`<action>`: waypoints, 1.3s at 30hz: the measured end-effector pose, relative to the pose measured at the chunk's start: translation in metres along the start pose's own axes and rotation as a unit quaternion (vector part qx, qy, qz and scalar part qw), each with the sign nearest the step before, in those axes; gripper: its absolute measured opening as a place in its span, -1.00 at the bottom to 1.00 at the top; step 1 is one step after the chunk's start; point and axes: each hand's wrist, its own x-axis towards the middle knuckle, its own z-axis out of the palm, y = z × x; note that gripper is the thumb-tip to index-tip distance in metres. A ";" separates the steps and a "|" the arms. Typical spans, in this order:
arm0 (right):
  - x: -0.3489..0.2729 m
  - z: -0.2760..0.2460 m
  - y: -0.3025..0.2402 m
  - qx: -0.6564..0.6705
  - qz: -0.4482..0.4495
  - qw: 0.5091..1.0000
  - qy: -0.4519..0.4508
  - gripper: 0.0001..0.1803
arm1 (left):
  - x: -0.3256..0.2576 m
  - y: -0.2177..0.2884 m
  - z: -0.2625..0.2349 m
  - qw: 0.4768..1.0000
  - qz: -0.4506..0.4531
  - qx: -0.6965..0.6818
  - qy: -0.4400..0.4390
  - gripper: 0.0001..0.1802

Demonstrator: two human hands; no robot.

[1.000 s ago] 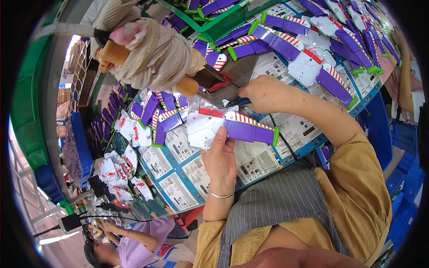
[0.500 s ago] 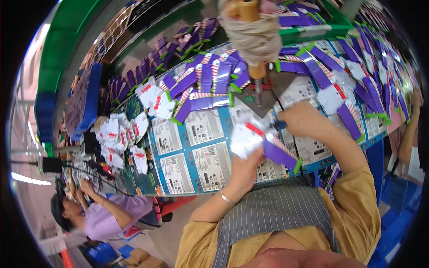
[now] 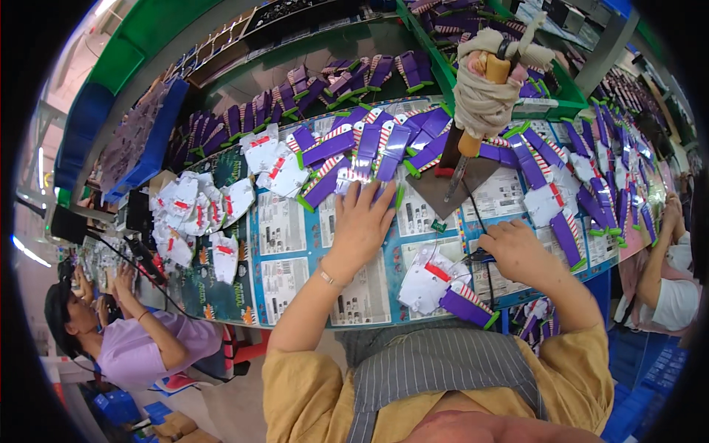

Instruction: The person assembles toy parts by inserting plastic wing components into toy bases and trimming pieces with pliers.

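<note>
My left hand (image 3: 362,229) reaches forward with fingers spread, its fingertips touching the near edge of a row of purple pieces (image 3: 367,151) with red-and-white striped sides and green ends. My right hand (image 3: 517,251) is closed on a small dark tool (image 3: 481,255) near the table's front; its exact kind is unclear. Between my forearms lies a white plastic part (image 3: 421,289) with a red strip, with a purple striped piece (image 3: 467,306) joined to it or touching it. A small green circuit board (image 3: 439,226) lies just beyond.
A cloth-wrapped rod with a metal tip (image 3: 456,179) stands over a dark plate (image 3: 436,198), with a thin black cable nearby. White parts (image 3: 193,210) are heaped at left. Green bins (image 3: 535,107) stand behind. People work at left and right.
My left hand has let go of the white part and moved forward-left to the purple pieces. The white part now rests on the table. My right hand has come slightly nearer me.
</note>
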 end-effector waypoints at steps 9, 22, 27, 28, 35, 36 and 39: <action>0.018 0.000 -0.038 0.215 0.058 0.975 0.007 -0.29 | -0.032 -0.003 -0.023 0.997 -0.040 -0.056 -0.027 -0.77; 0.009 0.024 -0.028 0.306 0.054 0.951 0.009 -0.70 | -0.080 -0.024 -0.040 0.955 -0.199 -0.222 -0.006 -0.47; 0.018 0.024 -0.012 0.315 0.047 0.945 -0.073 -0.72 | -0.102 0.025 -0.043 0.728 -0.285 -0.620 -0.066 -0.68; 0.019 0.022 -0.009 0.314 0.044 0.945 -0.075 -0.72 | -0.109 0.028 -0.043 0.677 -0.295 -0.661 -0.132 -0.68; 0.018 0.019 -0.005 0.330 0.025 0.938 -0.108 -0.74 | -0.117 0.020 -0.031 0.474 -0.251 -0.808 -0.243 -0.82; 0.020 0.018 -0.006 0.321 0.021 0.940 -0.114 -0.75 | -0.114 0.024 -0.029 0.492 -0.277 -0.779 -0.272 -0.84; 0.024 0.016 -0.008 0.315 0.026 0.939 -0.137 -0.75 | -0.110 0.045 -0.016 0.550 -0.304 -0.726 -0.280 -0.83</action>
